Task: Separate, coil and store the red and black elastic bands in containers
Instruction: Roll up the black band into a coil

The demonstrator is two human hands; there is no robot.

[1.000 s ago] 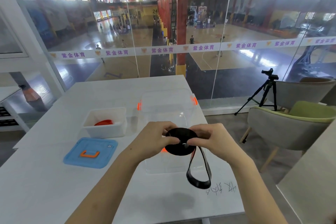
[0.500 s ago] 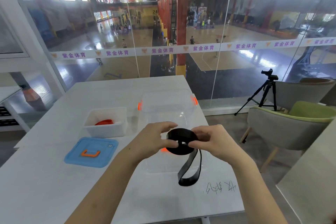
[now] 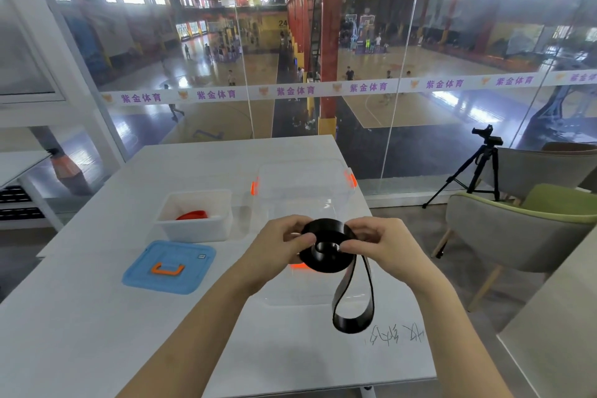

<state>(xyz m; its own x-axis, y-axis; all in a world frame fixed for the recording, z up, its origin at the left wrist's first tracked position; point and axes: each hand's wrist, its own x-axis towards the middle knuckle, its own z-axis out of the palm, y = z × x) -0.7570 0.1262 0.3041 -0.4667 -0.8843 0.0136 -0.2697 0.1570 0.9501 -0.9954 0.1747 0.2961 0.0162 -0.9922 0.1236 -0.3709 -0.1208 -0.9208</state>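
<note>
Hands, seen from the head camera, meet above the white table (image 3: 97,333): the left hand (image 3: 277,249) and right hand (image 3: 384,245) each pinch a partly coiled black band (image 3: 326,245) between thumb and curled fingers, its loose loop hanging toward the tabletop (in front of a clear container (image 3: 303,191)). A red band (image 3: 192,215) lies in the white tub (image 3: 193,229), just behind a blue lid (image 3: 168,266)

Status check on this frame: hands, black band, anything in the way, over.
Left hand and right hand both pinch the black band, mostly coiled, tail hanging. Red band in white tub. Clear container unobstructed.
</note>
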